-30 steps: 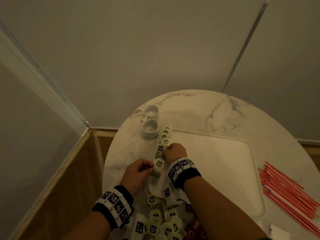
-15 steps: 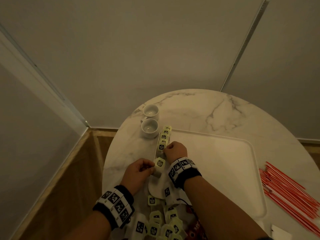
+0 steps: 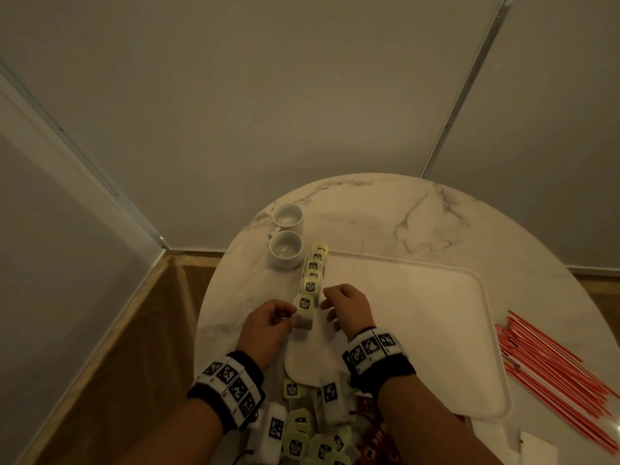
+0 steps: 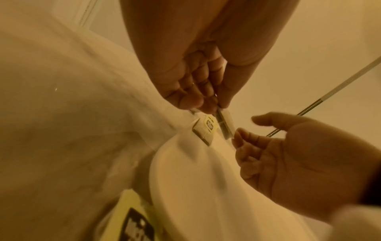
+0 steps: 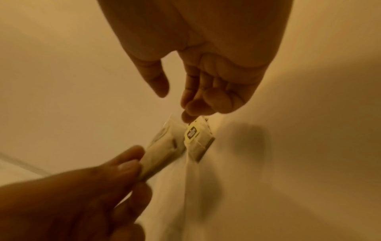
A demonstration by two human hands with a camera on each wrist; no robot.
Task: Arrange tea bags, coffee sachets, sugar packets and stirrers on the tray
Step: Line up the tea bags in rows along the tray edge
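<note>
A row of green-tagged tea bags [image 3: 313, 266] lies along the left rim of the white tray [image 3: 419, 313]. My left hand [image 3: 292, 313] pinches one more tea bag [image 3: 303, 313] at the near end of that row. The left wrist view shows this bag [image 4: 225, 124] held on edge between thumb and fingers, beside the last laid bag [image 4: 204, 130]. My right hand [image 3: 327, 310] hovers just right of it with loosely curled fingers and holds nothing. In the right wrist view one of its fingertips [image 5: 185, 117] meets the laid bag [image 5: 195, 135].
Two white cups [image 3: 285, 253] stand on the marble table [image 3: 402, 223] left of the tray's far corner. Red stirrers [image 3: 553, 374] lie to the tray's right. A heap of tea bags [image 3: 302, 437] and red sachets [image 3: 372, 444] sits by the near edge.
My right hand has drawn back a little from the row and its fingers have loosened. My left hand has nudged its tea bag closer to the row's end.
</note>
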